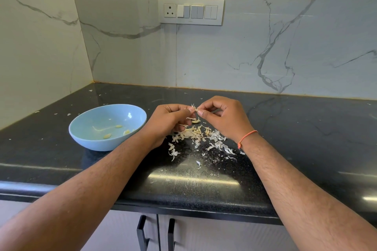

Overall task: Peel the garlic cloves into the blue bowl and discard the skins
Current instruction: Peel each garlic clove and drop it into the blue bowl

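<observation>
A garlic clove [196, 109] is pinched between the fingertips of the left hand [170, 121] and right hand [223, 117], mid-peel above the skins [199, 135] on the worktop [306, 128]. Next, I judge, the bared clove goes left into the blue bowl [81, 126], which holds a few peeled cloves [116, 131]

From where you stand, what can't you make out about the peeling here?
- Head view: the garlic clove is mostly covered by the fingertips of the left hand and right hand; how much skin is left is unclear.
- Head view: the pile of skins may hide unpeeled cloves; too small to tell.
- Head view: the bowl holds a few cloves; the left wrist covers its right rim.
</observation>
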Available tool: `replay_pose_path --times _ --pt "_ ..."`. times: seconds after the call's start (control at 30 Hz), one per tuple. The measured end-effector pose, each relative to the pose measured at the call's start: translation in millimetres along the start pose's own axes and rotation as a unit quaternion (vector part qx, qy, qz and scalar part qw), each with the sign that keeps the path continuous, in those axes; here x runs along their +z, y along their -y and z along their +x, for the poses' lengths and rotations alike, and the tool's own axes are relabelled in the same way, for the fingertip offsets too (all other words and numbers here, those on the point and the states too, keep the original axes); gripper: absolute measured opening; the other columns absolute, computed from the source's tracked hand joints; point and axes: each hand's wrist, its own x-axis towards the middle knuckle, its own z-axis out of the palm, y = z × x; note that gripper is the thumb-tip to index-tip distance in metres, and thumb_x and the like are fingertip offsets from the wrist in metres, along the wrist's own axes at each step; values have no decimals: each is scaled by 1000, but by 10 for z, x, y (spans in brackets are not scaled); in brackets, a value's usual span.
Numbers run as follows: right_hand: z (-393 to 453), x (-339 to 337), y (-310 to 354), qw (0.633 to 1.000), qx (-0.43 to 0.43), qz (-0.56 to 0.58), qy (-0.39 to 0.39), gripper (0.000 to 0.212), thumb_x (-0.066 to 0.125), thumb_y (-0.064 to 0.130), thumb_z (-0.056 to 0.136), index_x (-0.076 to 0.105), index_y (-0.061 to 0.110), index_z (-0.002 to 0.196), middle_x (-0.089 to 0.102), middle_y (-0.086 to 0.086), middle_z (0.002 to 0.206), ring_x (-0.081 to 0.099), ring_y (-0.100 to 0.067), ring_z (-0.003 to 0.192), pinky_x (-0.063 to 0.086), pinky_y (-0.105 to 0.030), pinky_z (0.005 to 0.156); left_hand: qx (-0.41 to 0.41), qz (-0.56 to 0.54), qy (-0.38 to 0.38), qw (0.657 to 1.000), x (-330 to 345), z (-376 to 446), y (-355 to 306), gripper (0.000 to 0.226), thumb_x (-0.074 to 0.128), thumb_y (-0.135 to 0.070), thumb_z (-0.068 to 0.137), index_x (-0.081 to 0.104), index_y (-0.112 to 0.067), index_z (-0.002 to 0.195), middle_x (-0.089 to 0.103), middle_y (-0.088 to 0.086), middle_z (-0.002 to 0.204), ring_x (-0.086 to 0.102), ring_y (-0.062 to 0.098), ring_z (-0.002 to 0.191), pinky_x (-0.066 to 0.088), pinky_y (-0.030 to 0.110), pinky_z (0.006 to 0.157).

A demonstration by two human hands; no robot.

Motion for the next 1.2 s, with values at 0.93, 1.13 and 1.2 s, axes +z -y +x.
replay_pose_path --times 0.93,1.13,1.2 --pt "-9 -21 50 987 123 104 22 3 80 16 91 80 15 94 78 -6 81 72 -18 72 63 -37 66 189 166 -42 967 0 37 80 11 77 -27 95 83 -18 100 68 -12 63 53 8 50 47 24 51" --pt "-10 -17 72 964 169 203 28 6 79 8 90 79 7 96 78 -9 82 72 -16 75 59 -28 64 203 175 -44 962 -1 34 82 10 77 -25 96 82 -18 100 69 -11 63 56 5 50 47 20 52" --pt "-12 -20 80 964 162 209 19 9 81 6 88 79 6 96 77 -7 81 72 -14 75 59 -26 63 192 156 -42 968 6 25 77 10 77 -24 96 82 -17 100 70 -11 65 57 6 51 48 20 52"
